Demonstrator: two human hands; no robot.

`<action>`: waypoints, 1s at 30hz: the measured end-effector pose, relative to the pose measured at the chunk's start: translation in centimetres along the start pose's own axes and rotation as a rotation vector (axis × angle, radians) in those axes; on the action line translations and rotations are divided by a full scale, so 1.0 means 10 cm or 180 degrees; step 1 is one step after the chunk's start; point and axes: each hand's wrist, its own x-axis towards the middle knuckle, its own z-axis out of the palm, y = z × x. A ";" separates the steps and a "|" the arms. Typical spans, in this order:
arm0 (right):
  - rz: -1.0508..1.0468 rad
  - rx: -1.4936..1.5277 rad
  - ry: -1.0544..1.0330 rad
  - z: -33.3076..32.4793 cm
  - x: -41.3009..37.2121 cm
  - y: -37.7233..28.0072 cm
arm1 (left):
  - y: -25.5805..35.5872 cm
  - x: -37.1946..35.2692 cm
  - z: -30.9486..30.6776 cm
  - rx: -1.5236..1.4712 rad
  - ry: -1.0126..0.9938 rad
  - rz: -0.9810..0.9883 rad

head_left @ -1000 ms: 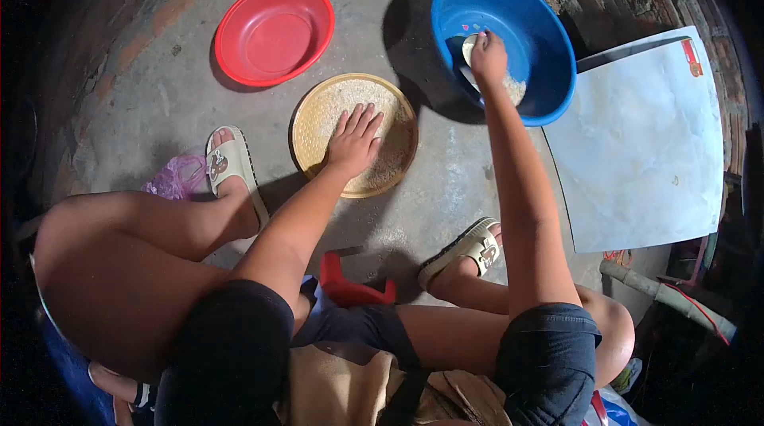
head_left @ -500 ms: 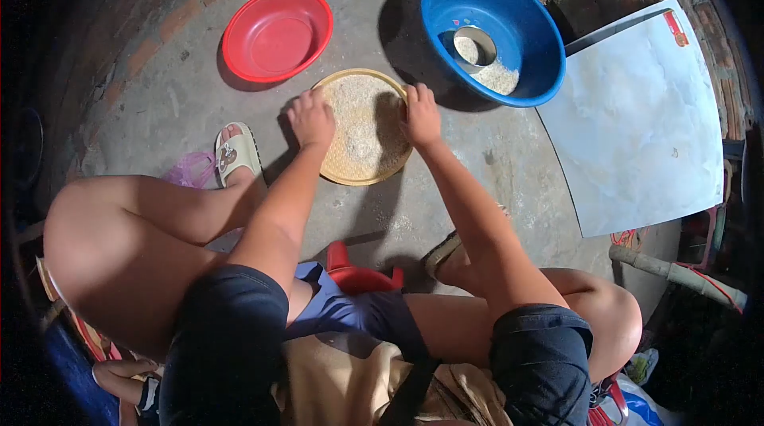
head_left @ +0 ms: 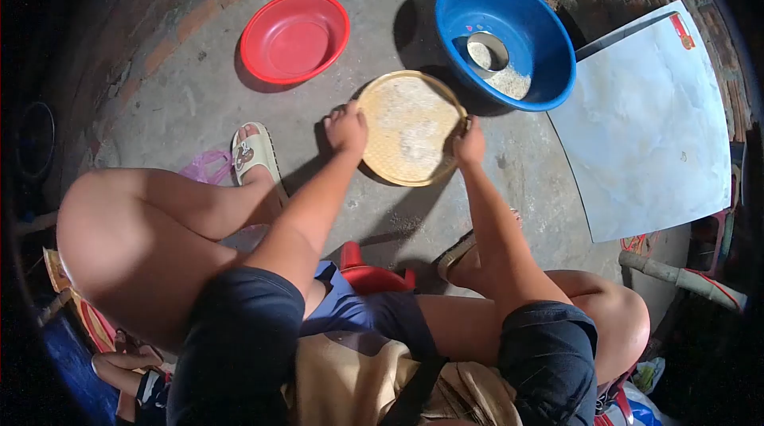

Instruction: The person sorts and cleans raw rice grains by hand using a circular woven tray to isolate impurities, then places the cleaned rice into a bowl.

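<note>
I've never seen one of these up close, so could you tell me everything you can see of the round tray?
The round tray is shallow and yellowish tan, with a finely patterned surface that looks woven, perhaps bamboo, and a narrow raised rim. Pale grain is spread loosely over much of it. The left hand and right hand grip its rim at opposite sides. It is in front of the person, nearer than the red and blue basins; whether it is off the floor is hard to tell.

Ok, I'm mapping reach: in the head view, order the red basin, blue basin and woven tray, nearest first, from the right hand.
1. Woven tray: right hand grips its rim.
2. Blue basin: ahead, slightly right.
3. Red basin: ahead, well left.
</note>
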 end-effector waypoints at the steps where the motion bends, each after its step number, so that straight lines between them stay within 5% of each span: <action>1: 0.0102 -0.0030 0.0171 -0.05 -0.01 0.03 | 0.09 0.00 -0.01 -0.0171 0.0105 0.0066; 4: -0.0106 0.0072 0.0536 -0.01 -0.13 -0.06 | 0.02 0.11 -0.09 0.0046 -0.0094 0.0235; 6: -0.0229 0.0175 0.0198 0.18 -0.14 -0.21 | -0.35 0.21 -0.04 0.0134 0.0065 0.0231; 11: -0.0597 0.0802 0.0125 0.22 -0.20 -0.66 | -0.58 0.16 -0.17 0.0216 0.0440 -0.0502; 15: -0.0364 0.0496 0.0245 0.17 -0.01 0.16 | -0.04 -0.04 -0.08 0.0169 -0.0679 -0.0407; 20: 0.0343 -0.0087 0.0318 -0.27 -0.17 0.26 | 0.43 -0.21 -0.11 -0.0574 -0.0488 0.0074; 25: -0.0374 0.0297 0.0136 0.02 -0.23 -0.21 | -0.33 0.10 0.04 -0.0110 -0.0306 -0.0099; 30: -0.0337 0.0735 -0.0226 0.19 -0.24 -0.53 | -0.56 0.06 -0.11 0.0260 0.0323 -0.0504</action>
